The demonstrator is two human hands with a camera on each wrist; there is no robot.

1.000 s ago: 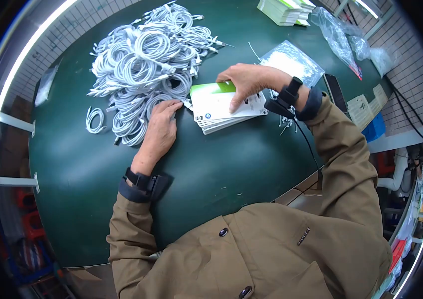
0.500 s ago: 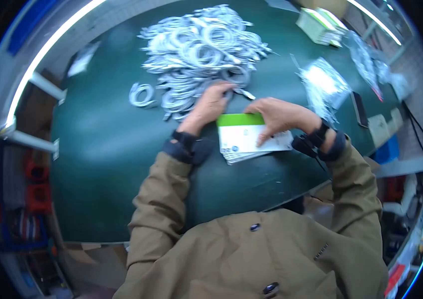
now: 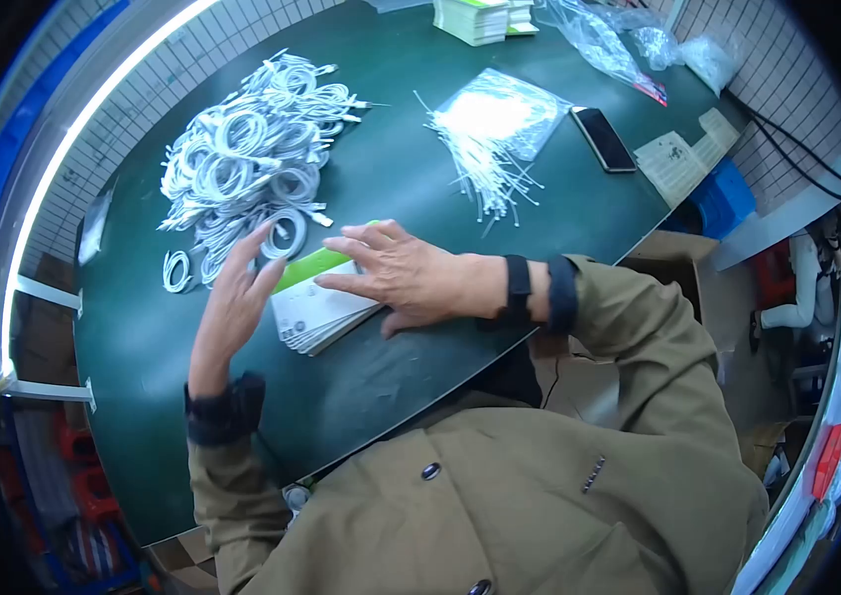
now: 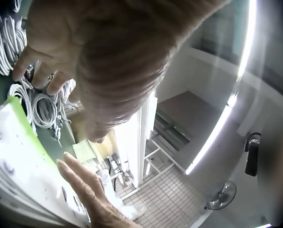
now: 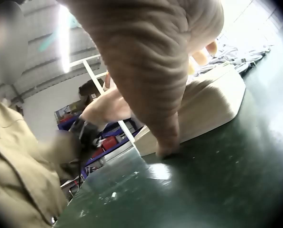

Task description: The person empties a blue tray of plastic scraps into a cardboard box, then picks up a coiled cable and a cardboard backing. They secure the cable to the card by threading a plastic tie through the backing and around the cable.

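Note:
A stack of flat white packets with green tops lies on the green table below a cable pile. My right hand lies over the stack's right part, fingers spread and mostly straight. In the right wrist view its thumb is down at the table beside the stack. My left hand stands at the stack's left end, thumb and fingers apart, holding nothing. Its fingertips overlap a coiled white cable in the head view. The left wrist view shows its fingers loosely bent above the cables.
Many coiled white cables are heaped at the back left, with a single coil beside them. Thin white cable ties spill from a clear bag. A phone and more green-white packets lie farther off.
The stack has shifted toward me and left, along with my right hand, whose fingers have spread. My left hand has drawn back from the cable pile to the stack's left end.

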